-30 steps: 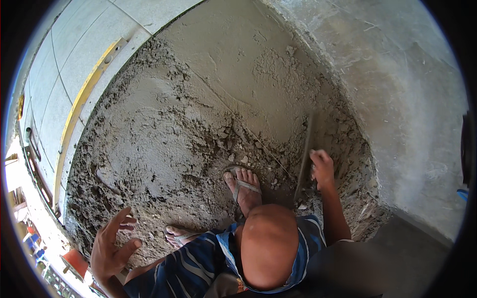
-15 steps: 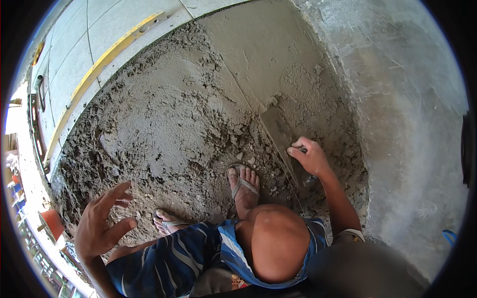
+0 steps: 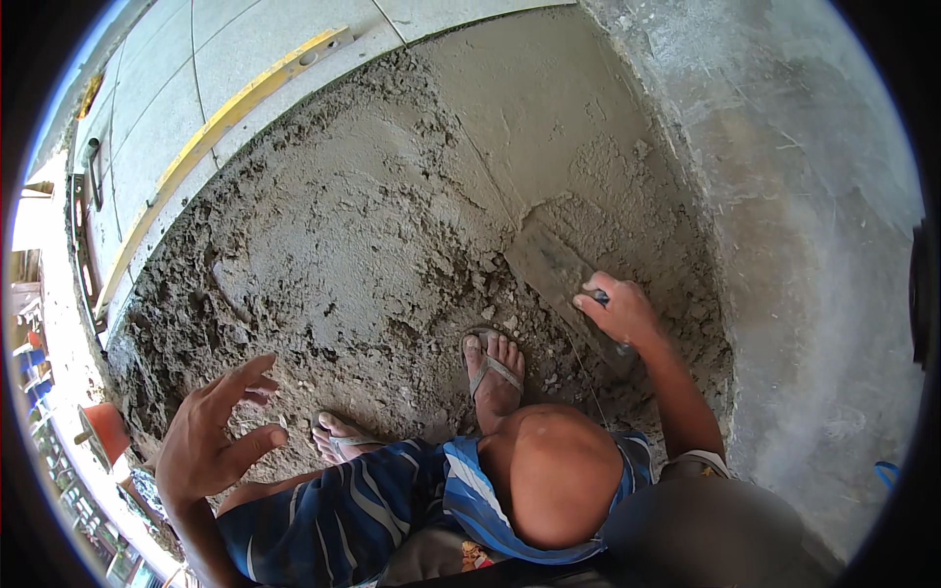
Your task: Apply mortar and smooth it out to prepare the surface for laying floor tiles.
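My right hand (image 3: 619,309) is wrapped round the handle of a long flat plastering trowel (image 3: 552,265). The trowel's blade lies on wet mortar (image 3: 323,230), its far end at the border between a smoothed strip (image 3: 549,108) and rougher, lumpy mortar. Behind my fingers most of the handle is hidden. My left hand (image 3: 211,431) hangs in the air at the lower left, fingers apart, holding nothing. A thin string line (image 3: 481,157) runs across the mortar toward the trowel.
A yellow spirit level (image 3: 230,113) lies on the pale tiled floor (image 3: 157,93) along the mortar's edge. On the right rises a grey cement wall (image 3: 804,216). My sandalled feet (image 3: 493,367) stand on the rough mortar. An orange container (image 3: 105,431) is at far left.
The trowel has turned slightly, its far end swinging left against the mortar. My left hand keeps its open pose. The whole view has shifted a little.
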A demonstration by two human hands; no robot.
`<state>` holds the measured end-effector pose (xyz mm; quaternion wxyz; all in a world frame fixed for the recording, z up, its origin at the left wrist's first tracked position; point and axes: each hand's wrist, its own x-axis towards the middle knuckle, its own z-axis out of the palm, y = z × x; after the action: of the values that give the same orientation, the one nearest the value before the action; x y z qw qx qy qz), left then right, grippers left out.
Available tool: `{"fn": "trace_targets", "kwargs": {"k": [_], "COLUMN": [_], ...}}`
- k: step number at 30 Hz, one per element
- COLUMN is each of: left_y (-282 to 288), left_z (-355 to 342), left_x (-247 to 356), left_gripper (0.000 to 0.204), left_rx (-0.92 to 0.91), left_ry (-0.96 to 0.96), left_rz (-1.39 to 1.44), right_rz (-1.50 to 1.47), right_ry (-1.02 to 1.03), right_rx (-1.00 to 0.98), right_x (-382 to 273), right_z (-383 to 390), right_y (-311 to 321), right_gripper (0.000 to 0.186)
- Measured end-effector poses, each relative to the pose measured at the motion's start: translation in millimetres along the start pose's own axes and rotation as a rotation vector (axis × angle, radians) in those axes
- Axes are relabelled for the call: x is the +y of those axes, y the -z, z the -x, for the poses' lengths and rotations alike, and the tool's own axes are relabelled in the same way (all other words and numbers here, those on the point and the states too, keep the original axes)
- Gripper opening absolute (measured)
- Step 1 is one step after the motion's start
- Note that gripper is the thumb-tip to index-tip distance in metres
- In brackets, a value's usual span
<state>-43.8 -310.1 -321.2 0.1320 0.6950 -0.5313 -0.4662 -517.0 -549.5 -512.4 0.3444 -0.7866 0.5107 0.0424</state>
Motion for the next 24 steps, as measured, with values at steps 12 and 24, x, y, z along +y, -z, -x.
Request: {"fn": "trace_targets", "kwargs": {"k": [12,24], "left_y": [3,6], "left_z": [-1,16], "left_x": [0,-3], "left_gripper": [0.08,0.083], "left_rx": [-0.036,0.02], "left_ry": [0.091,0.151], "left_rz": [0.026,0.079], "right_rz": [0.549,0.173], "right_ry": [0.359,0.007], "right_rx": [0.175,-0.071], "right_x": [3,-61], "right_z": [-83,-146], "right_y": [15,20], "right_gripper": [0.03,0.042]}}
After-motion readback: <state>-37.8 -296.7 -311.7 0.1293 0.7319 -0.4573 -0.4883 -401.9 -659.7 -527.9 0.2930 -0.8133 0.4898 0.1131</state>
